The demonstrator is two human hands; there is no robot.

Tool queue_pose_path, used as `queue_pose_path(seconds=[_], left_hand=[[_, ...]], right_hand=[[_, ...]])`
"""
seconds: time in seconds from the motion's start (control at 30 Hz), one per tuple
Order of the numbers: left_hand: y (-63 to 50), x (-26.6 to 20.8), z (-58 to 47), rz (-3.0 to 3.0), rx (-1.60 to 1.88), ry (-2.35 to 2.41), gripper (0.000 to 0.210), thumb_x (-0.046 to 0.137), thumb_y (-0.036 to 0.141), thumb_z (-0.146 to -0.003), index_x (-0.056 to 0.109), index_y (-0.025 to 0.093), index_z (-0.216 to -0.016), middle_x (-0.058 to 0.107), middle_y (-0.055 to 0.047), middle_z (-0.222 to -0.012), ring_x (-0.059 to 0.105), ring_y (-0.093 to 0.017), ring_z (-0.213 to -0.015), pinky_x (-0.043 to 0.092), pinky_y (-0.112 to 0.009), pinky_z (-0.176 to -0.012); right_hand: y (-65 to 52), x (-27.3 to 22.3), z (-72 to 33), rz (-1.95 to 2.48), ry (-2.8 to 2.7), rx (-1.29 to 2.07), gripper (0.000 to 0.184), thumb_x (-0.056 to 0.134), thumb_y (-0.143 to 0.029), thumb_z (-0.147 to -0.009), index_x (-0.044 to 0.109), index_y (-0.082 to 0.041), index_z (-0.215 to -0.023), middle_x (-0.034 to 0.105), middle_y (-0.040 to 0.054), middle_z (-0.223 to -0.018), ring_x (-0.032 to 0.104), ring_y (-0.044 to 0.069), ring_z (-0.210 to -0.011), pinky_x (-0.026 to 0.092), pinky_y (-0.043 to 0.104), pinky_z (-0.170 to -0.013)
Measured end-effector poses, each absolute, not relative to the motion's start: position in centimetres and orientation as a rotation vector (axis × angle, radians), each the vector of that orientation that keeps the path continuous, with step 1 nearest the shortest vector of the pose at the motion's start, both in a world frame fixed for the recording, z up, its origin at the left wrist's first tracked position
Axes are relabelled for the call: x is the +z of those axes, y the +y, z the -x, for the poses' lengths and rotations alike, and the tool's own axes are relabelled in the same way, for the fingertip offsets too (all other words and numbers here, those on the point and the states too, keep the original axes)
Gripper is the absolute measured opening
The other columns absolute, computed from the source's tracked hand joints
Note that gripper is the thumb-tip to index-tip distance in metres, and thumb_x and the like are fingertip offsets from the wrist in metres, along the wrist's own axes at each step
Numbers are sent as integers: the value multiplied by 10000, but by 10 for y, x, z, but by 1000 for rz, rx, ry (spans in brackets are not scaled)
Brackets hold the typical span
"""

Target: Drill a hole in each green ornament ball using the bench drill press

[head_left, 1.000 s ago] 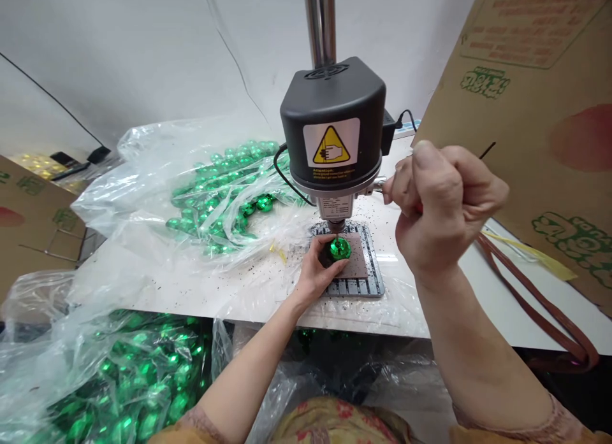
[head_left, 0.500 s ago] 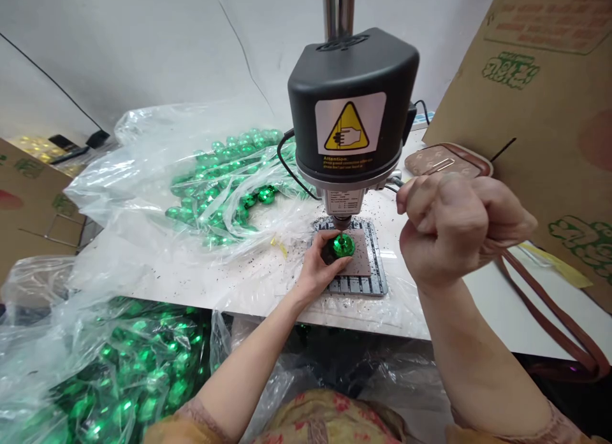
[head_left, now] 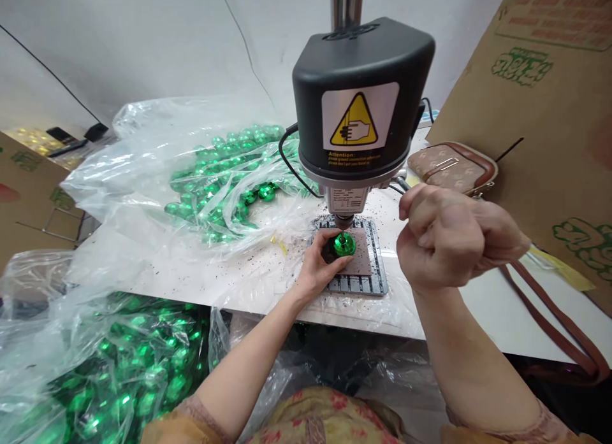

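Observation:
My left hand (head_left: 321, 260) grips a shiny green faceted ball (head_left: 345, 244) between thumb and fingers on a brownish square pad (head_left: 362, 259). Above it stands a bench drill press (head_left: 361, 106) with a black housing and a hand-warning label. Its chuck (head_left: 343, 220) is right over the ball, and the thin bit meets the ball's top. To the right, my right hand (head_left: 444, 240) is closed in a fist around the press's lever (head_left: 402, 181). Most of that lever is hidden by the fingers. The pad rests on the slotted grey base (head_left: 380, 275).
Clear plastic bags of green balls lie on the table (head_left: 234, 202) and at lower left (head_left: 138, 367). Dark shavings dot the white tabletop (head_left: 191, 285). A patterned purse (head_left: 452, 167) with a brown strap sits near a large cardboard box (head_left: 540, 113) at right.
The drill head appears slightly larger and shifted right, with the chuck a little lower over the ball. My right hand has dropped slightly on the lever. My left hand stays on the ball.

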State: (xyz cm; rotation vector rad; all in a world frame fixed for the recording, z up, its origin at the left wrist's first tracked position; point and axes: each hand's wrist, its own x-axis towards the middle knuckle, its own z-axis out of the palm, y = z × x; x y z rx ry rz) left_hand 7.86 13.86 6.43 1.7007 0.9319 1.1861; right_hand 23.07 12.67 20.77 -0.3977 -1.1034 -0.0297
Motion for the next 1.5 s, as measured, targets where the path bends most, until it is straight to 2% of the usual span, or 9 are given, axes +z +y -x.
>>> queue_pose_path(seconds=[0.37,0.5,0.73,0.87,1.0,1.13,1.3,1.4,1.5], left_hand=[[138,63,-78,-1669,1173,930,484,821,348,-831,575,237,-1233,644,-94,-1324,616,-253,-1235,488,-418,-1082],[138,65,-79,-1640,1163,957,524,831,374,-819,568,234,-1250,646,-97,-1300,626,-253,-1215,499,-422,-1074],[121,74,-81,-1618,1370,1185,481,842,409,-793,567,220,-1138,676,-78,-1110,683,-227,-1051,559,-402,-953],[73,58,-44,-1942,1490,1189,497,876,438,-737,594,242,-1097,685,-113,-1189,684,-275,-1124,575,-457,-966],[17,16,9,-2410,978,790,341,867,445,-740,674,289,-974,733,-107,-1197,729,-241,-923,620,-373,-734],[-9,-21,35,-2454,244,983,251,630,300,-938,682,295,-1183,698,-149,-1312,720,-282,-1028,607,-452,-875],[-18,-34,37,-2155,-346,1333,496,580,158,-877,585,237,-1367,564,-178,-1490,679,-337,-1190,568,-446,-954],[-22,-23,37,-2310,-131,1158,422,554,131,-854,653,246,-1248,670,-148,-1353,729,-306,-1042,579,-418,-879],[-5,11,37,-2565,549,867,307,531,112,-863,695,267,-1071,769,-85,-1088,736,-225,-846,575,-340,-754]], right_hand=[[131,189,-235,282,-1181,-108,467,571,-103,-810,197,-186,-543,311,-66,-476,278,43,-401,342,291,-459],[130,213,-229,415,-1036,-19,514,591,-172,-865,165,-192,-577,220,-68,-465,248,39,-389,282,269,-442],[134,263,-226,585,-988,81,407,559,-175,-899,318,-247,-579,294,-67,-499,297,52,-437,256,271,-465],[137,263,-228,575,-1000,80,435,603,-405,-931,322,-276,-625,326,-63,-505,318,70,-411,249,293,-449],[140,259,-230,520,-1015,71,388,591,-363,-941,341,-285,-655,319,-60,-524,307,74,-428,259,299,-491],[141,260,-230,522,-1007,45,351,496,-171,-945,336,-281,-652,299,-70,-506,303,69,-422,236,287,-486],[137,260,-231,540,-1001,100,387,561,-228,-923,347,-258,-603,312,-76,-480,301,57,-398,211,297,-447],[136,257,-233,572,-994,112,460,598,-243,-903,309,-245,-545,275,-78,-453,342,59,-384,225,297,-431],[136,256,-234,565,-964,114,444,633,-246,-875,378,-235,-511,289,-74,-439,337,69,-385,238,317,-433]])
